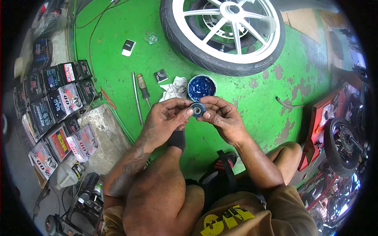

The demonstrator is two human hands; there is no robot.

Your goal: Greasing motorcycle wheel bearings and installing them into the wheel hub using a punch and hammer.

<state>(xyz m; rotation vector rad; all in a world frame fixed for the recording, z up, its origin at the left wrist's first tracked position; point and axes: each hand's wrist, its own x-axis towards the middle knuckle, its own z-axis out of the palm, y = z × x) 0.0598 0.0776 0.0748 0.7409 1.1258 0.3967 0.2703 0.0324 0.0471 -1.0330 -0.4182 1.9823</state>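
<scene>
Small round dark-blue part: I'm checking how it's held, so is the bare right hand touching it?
Touching: the head view shows the right hand with thumb against the round part.

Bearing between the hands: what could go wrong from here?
Pinched between the left hand and right hand, the bearing might slip. The open tub of blue grease stands just beyond them; a bump could tip it. The green floor has worn patches, so a dropped bearing could pick up grit.

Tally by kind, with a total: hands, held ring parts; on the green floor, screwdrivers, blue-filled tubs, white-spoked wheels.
Hands: 2 (left hand, right hand)
Held ring part: 1
Screwdriver: 1
Blue-filled tub: 1
White-spoked wheel: 1
Total: 6
</scene>
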